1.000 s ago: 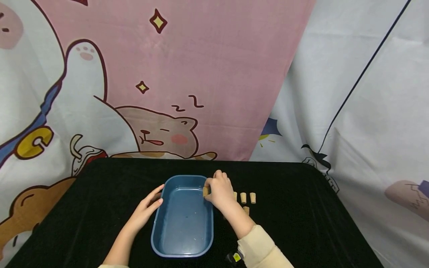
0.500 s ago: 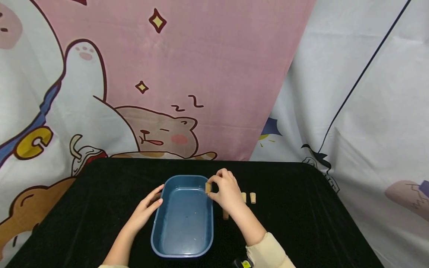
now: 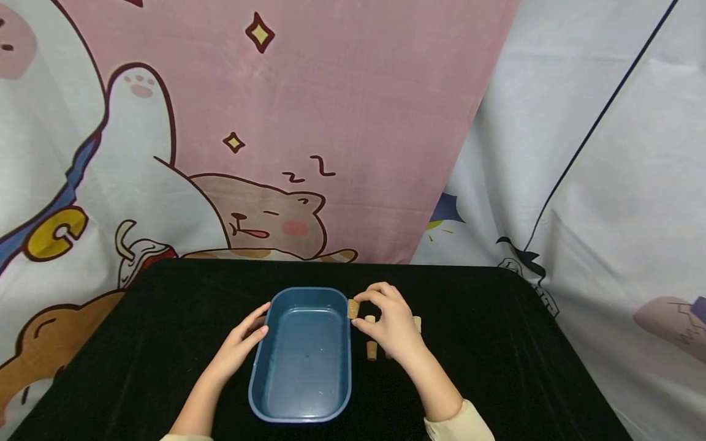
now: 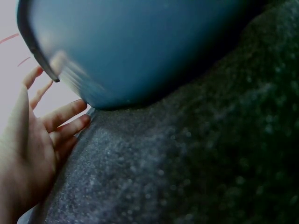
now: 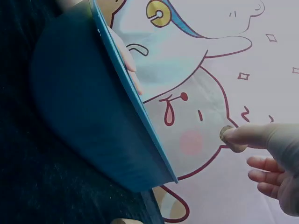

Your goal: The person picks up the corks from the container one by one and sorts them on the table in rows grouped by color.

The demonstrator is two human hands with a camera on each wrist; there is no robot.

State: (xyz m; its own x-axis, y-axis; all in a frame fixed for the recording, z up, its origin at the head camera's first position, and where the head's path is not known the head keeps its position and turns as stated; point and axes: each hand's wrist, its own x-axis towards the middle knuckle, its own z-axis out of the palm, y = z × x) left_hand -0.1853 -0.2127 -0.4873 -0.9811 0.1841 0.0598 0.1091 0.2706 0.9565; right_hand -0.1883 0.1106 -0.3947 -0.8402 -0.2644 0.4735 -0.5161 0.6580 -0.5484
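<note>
A cork stopper point(image 3: 353, 309) is pinched between the thumb and fingers of my right hand point(image 3: 393, 321), held upright right at the right rim of the blue plastic basin point(image 3: 306, 386). In the right wrist view, the cork point(image 5: 224, 132) shows at the fingertips, higher than the basin's rim. My left hand point(image 3: 236, 346) lies along the basin's left side, its fingers loosely spread. The left wrist view has those fingers point(image 4: 65, 115) at the basin's outer wall. Below my right hand, more corks stand on the cloth, partly covered by it, including one cork point(image 3: 372, 351) in plain sight.
Black cloth point(image 3: 513, 367) covers the table. Another cork point(image 3: 417, 323) peeks out right of my right wrist. A printed cartoon curtain point(image 3: 353, 122) hangs behind the table's far edge.
My right hand has moved right with the cork, from over the basin's right rim to just at its outer side. The left hand and the basin have stayed in place.
</note>
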